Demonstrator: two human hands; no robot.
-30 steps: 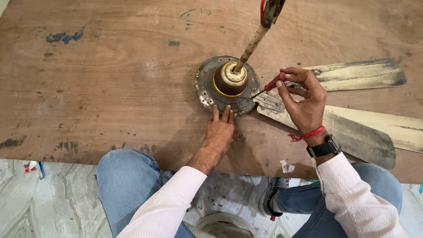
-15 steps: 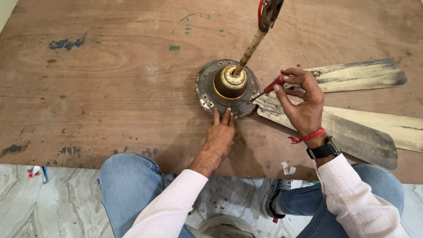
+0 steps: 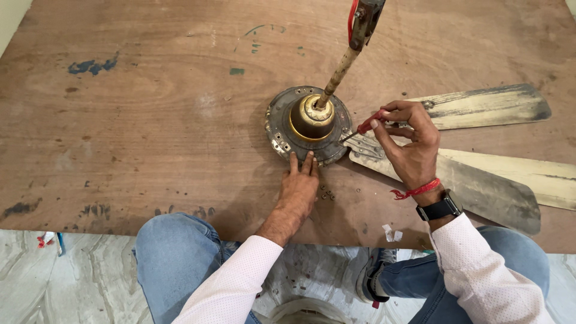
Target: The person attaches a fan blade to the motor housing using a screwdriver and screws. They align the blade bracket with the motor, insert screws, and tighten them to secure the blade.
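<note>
We kneel at a big wooden board (image 3: 150, 120). On it lie three long fan blades (image 3: 480, 105) and the round fan motor (image 3: 309, 126) with its rod (image 3: 339, 72) sticking up. One blade still sits at the motor's edge, so we think there is more unscrewing to do. Our left hand (image 3: 298, 189) lies flat, fingers pressed together, touching the motor's rim. Our right hand (image 3: 408, 141) pinches a red screwdriver (image 3: 363, 126), its tip at the blade's end. A few tiny screws (image 3: 327, 195) lie loose on the board. We see no box or bowl.
</note>
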